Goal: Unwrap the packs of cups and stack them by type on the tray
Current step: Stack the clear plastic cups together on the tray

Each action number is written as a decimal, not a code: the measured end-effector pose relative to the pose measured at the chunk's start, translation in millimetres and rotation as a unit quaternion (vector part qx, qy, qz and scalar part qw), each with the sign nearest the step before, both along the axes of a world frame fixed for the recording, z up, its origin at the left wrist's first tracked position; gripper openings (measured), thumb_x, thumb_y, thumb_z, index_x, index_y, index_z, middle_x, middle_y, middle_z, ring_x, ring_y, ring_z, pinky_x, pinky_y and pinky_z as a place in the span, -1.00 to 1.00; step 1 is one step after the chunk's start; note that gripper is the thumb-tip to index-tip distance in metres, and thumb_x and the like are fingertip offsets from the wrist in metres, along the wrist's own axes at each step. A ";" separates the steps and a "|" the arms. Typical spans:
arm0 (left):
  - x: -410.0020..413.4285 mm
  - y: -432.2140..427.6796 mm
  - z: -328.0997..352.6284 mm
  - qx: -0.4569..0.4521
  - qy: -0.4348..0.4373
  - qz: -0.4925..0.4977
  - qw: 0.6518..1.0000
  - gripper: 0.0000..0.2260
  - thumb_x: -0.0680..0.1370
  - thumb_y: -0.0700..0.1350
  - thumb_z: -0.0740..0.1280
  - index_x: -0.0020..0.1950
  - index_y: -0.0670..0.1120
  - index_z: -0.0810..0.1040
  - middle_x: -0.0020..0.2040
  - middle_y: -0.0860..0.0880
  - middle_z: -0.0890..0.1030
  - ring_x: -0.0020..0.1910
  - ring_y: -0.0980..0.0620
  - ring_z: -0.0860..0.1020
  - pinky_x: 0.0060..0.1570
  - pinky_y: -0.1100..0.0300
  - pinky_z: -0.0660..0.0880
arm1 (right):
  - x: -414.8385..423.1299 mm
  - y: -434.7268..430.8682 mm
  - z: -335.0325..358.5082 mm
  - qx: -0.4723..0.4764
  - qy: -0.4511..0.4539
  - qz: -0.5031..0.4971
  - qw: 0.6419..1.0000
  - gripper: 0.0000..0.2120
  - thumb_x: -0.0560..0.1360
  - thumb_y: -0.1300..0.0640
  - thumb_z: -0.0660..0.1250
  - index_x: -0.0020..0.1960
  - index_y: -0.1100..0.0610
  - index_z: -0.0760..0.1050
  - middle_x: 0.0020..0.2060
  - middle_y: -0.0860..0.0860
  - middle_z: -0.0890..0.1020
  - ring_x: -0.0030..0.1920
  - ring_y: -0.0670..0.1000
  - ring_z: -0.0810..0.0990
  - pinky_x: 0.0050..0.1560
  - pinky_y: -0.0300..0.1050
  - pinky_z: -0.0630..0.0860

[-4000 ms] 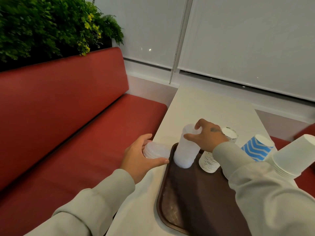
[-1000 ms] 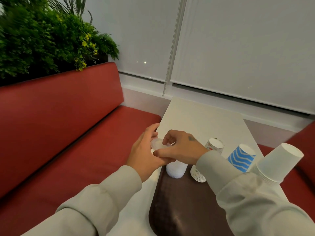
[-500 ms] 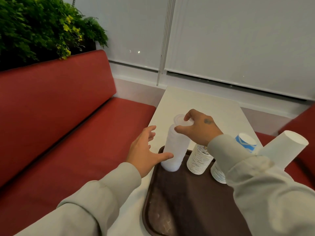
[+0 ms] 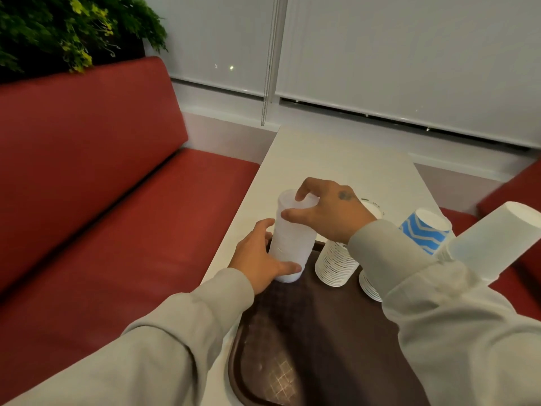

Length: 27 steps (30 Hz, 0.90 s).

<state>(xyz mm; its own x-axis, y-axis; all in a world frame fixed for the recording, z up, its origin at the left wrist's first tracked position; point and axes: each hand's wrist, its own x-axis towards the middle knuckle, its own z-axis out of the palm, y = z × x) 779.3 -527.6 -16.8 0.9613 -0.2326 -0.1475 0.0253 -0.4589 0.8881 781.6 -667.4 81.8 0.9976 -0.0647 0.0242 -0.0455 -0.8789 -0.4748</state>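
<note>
**Both hands on the clear stack at the tray's far left corner**

Right fingertips are curled over the top rim, thumb pressing the near side just below. That's the right hand pinching the top of the clear stack. Down low, the left hand wraps the bottom, thumb across the front near the base and the other fingers round the back. So the stack is gripped top and bottom and stands nearly upright with a slight lean.

It sits at the far left corner of the tray. Next along the tray's far edge to the right is the ribbed stack, then the blue stack, partly behind the right sleeve. A white stack leans at the tray's right side. The table runs on beyond the tray, and the bench lies to its left.

On handling, these look like thin plastic cups: feather-light, slick and easily dented. A tall nested column like this will likely tip or telescope apart if taken by the top alone. Best hold is a gentle wrap low on the wall, with a light steadying touch at the rim and no hard squeeze.
</note>
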 end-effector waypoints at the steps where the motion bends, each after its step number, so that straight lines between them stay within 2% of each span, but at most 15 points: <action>1: 0.2 -2.0 -1.6 0.006 0.005 -0.004 1.000 -0.19 0.36 -0.05 0.60 0.48 0.09 0.22 0.35 0.02 0.46 0.22 -0.02 0.46 0.29 -0.04 0.46 | -0.6 -0.6 0.2 0.003 -0.001 0.000 1.000 -0.62 0.44 -0.23 0.43 0.14 -0.04 0.48 0.15 -0.04 0.53 0.07 0.04 0.46 -0.17 -0.17 0.35; 3: 1.0 -5.6 -5.4 0.018 0.014 -0.009 1.000 -0.22 0.37 -0.06 0.60 0.46 0.07 0.23 0.31 0.02 0.47 0.18 -0.02 0.47 0.29 -0.04 0.47 | -1.4 -1.8 -0.5 0.001 0.000 0.004 1.000 -0.61 0.43 -0.24 0.44 0.13 -0.06 0.48 0.15 -0.04 0.53 0.08 0.03 0.45 -0.15 -0.15 0.36; 6: 2.2 -10.1 -9.8 0.032 0.018 -0.010 0.999 -0.26 0.38 -0.07 0.59 0.43 0.05 0.25 0.26 0.01 0.49 0.17 -0.03 0.47 0.24 0.01 0.48 | -4.2 -2.9 -2.4 -0.011 0.000 0.010 1.000 -0.59 0.41 -0.23 0.45 0.13 -0.06 0.47 0.08 -0.04 0.52 0.02 0.03 0.45 -0.30 -0.25 0.31; 8: 3.2 -12.5 -12.2 0.048 0.016 -0.007 0.999 -0.27 0.38 -0.07 0.59 0.42 0.05 0.25 0.26 0.00 0.50 0.17 -0.05 0.49 0.22 0.02 0.48 | -5.1 -4.3 -3.6 -0.007 -0.005 0.012 1.000 -0.60 0.41 -0.22 0.46 0.13 -0.05 0.48 0.06 -0.04 0.53 0.00 0.03 0.46 -0.30 -0.23 0.32; 12: 6.3 -17.3 -13.5 0.079 0.012 -0.005 0.997 -0.27 0.38 -0.06 0.59 0.42 0.02 0.26 0.27 -0.04 0.50 0.20 -0.08 0.49 0.23 0.00 0.48 | -3.7 -7.3 -4.1 0.012 -0.001 0.005 1.000 -0.60 0.39 -0.22 0.49 0.11 -0.06 0.49 0.16 -0.07 0.52 0.12 0.03 0.43 -0.07 -0.13 0.35; 16: 9.3 -22.3 -10.0 0.095 0.013 -0.008 0.995 -0.28 0.41 -0.06 0.57 0.44 0.01 0.23 0.30 -0.06 0.48 0.23 -0.09 0.48 0.24 0.02 0.46 | -1.6 -4.7 -5.6 0.001 0.004 -0.002 1.000 -0.60 0.40 -0.20 0.48 0.11 -0.05 0.46 0.12 0.01 0.52 0.02 0.04 0.45 -0.32 -0.24 0.28; 19: 10.7 -25.2 -7.1 0.114 0.009 -0.013 0.993 -0.26 0.43 -0.04 0.55 0.47 -0.01 0.19 0.34 -0.08 0.46 0.26 -0.11 0.48 0.25 0.03 0.45 | -2.2 -2.3 -4.9 -0.009 -0.002 -0.007 1.000 -0.58 0.44 -0.19 0.46 0.17 -0.03 0.45 0.07 0.03 0.50 -0.03 0.05 0.46 -0.34 -0.25 0.27; 23: 11.4 -22.1 -6.4 0.117 0.004 -0.020 0.993 -0.22 0.42 -0.02 0.56 0.49 0.01 0.16 0.37 -0.08 0.45 0.28 -0.12 0.47 0.27 0.01 0.46 | -4.2 0.8 -0.4 -0.041 0.002 0.006 0.999 -0.57 0.46 -0.17 0.42 0.21 0.02 0.43 -0.01 0.02 0.48 -0.06 0.06 0.49 -0.24 -0.16 0.35; 27: 7.5 -18.7 -8.1 0.098 0.007 -0.015 0.995 -0.14 0.37 -0.05 0.59 0.52 0.03 0.14 0.37 -0.06 0.45 0.30 -0.12 0.47 0.28 -0.02 0.45 | -5.4 2.2 4.6 -0.078 -0.008 0.021 0.997 -0.52 0.46 -0.19 0.42 0.23 0.07 0.46 0.06 0.00 0.41 0.02 0.03 0.39 -0.05 -0.13 0.32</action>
<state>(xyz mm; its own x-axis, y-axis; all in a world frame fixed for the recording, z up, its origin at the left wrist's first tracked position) 786.9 -546.2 -24.9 0.9519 -0.2262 -0.2065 0.0211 -0.6241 0.7811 776.2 -665.2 86.4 0.9988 -0.0178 0.0465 -0.0013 -0.9432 -0.3323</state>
